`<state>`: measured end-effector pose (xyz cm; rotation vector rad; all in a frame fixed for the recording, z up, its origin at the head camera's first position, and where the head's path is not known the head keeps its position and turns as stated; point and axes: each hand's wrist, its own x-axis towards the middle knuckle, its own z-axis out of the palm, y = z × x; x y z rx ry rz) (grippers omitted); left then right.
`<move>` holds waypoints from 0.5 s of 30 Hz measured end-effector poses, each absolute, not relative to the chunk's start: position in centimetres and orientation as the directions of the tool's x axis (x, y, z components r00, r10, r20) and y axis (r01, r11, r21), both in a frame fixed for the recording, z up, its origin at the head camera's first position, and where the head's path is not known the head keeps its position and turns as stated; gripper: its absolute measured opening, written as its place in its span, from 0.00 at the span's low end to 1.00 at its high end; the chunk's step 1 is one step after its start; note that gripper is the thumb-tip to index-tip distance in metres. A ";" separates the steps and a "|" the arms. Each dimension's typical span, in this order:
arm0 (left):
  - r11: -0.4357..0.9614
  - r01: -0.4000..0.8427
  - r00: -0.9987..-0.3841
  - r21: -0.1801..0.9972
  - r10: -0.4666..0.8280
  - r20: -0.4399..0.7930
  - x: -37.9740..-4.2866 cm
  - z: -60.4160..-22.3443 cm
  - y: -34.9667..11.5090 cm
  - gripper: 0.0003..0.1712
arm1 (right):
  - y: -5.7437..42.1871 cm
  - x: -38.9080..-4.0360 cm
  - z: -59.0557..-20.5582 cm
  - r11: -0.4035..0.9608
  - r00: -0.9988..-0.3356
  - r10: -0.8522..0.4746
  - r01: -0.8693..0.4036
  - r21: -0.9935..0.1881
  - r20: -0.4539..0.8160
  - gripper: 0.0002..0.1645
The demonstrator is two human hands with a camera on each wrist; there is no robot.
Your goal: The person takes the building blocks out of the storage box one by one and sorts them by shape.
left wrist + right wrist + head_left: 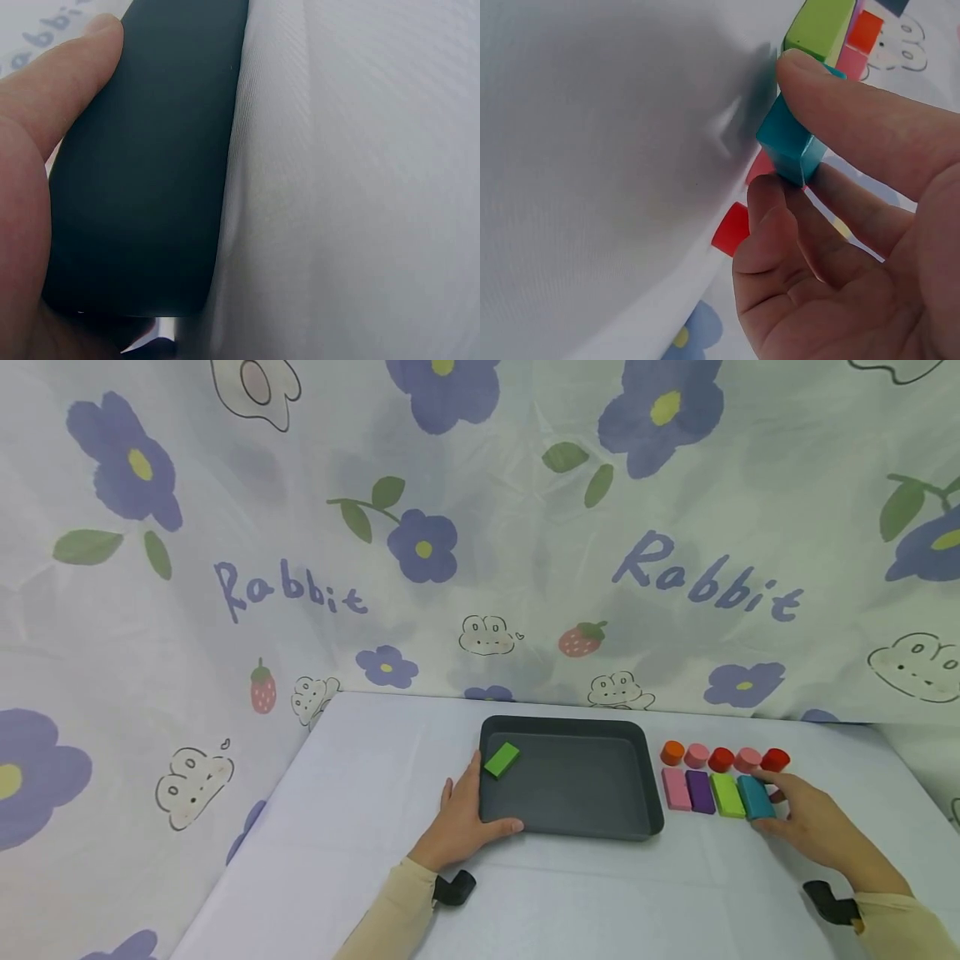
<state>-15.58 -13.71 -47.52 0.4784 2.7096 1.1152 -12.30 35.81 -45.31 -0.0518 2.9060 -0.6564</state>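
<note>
A dark grey tray (570, 835) lies on the white table, with one green block (502, 761) near its left side. My left hand (461, 827) spans the tray's near left corner, fingers along the left side and thumb on the front edge. In the left wrist view, the thumb (82, 71) lies on the tray's rim. My right hand (813, 822) pinches a blue rectangular block (755, 797) between thumb and fingers. That block stands at the right end of a row, beside a lime green block (727, 795). The right wrist view shows the blue block's end (791, 146) close to the table.
Left of the lime block are a purple block (701, 792) and a pink block (677, 789). Behind them runs a row of short cylinders: orange (672, 752), pink (697, 755), red (722, 759), pink (747, 760) and red (776, 759). A printed cloth (525, 568) hangs behind the table.
</note>
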 end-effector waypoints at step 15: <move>0.674 0.224 -0.935 0.704 0.353 -0.041 -15.6 -47.6 -13.8 0.74 | 36.0 -13.1 -45.6 0.902 -0.975 -0.073 0.026 -0.430 -0.211 0.48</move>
